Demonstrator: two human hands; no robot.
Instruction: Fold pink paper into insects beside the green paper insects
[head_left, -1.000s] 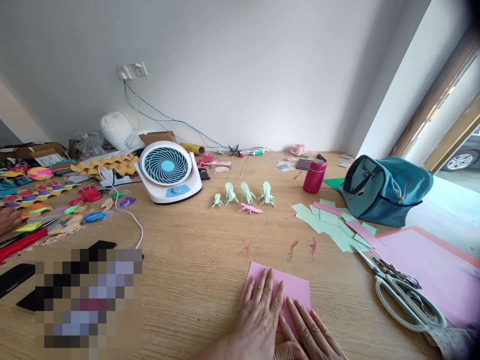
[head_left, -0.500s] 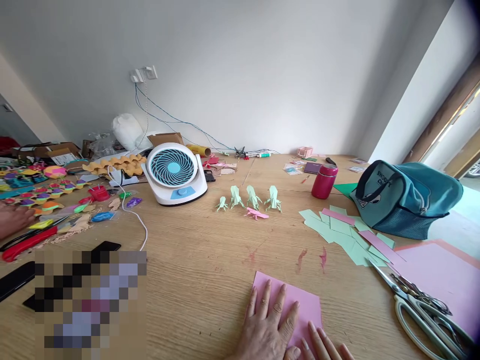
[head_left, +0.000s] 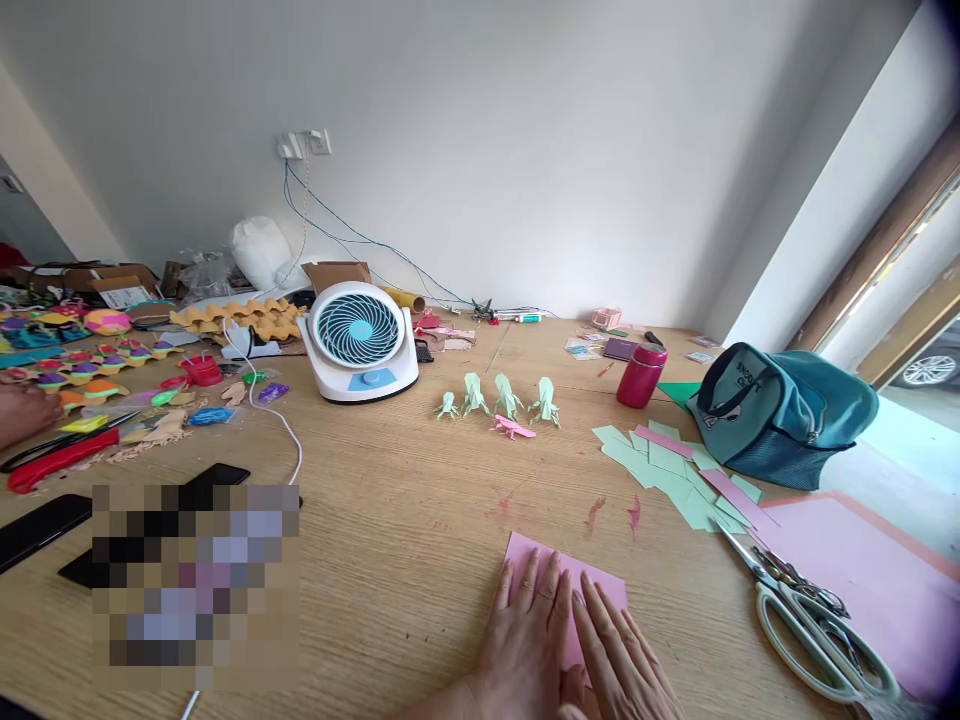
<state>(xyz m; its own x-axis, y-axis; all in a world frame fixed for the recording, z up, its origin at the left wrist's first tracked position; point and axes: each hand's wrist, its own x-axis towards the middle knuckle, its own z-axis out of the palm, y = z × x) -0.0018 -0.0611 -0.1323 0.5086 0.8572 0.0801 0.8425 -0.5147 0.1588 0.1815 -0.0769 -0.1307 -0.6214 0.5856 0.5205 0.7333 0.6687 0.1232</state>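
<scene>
A pink sheet of paper (head_left: 517, 547) lies flat on the table under both of my hands. My left hand (head_left: 525, 620) rests on its left part, fingers stretched out and pressed down. Beside it, my right hand (head_left: 621, 650) lies over the right part with straight fingers, its index finger close to my left hand. The lower part of the sheet is hidden beneath the hands. Farther back, several light green folded-paper insects (head_left: 507, 397) stand in a row, with a pink folded-paper insect (head_left: 513, 428) in front of them.
Right of my hands lie scissors (head_left: 806, 640), green paper pieces (head_left: 652, 463) and large pink sheets (head_left: 855, 570). A blue bag (head_left: 787, 410) and a red flask (head_left: 641, 376) stand behind. Leftward are a fan (head_left: 360, 340), phones (head_left: 41, 530), craft materials and another person's hand (head_left: 26, 412).
My right hand has moved up and left over the sheet, its fingers now beside my left hand's. The left hand stays flat on the paper. The view has shifted slightly.
</scene>
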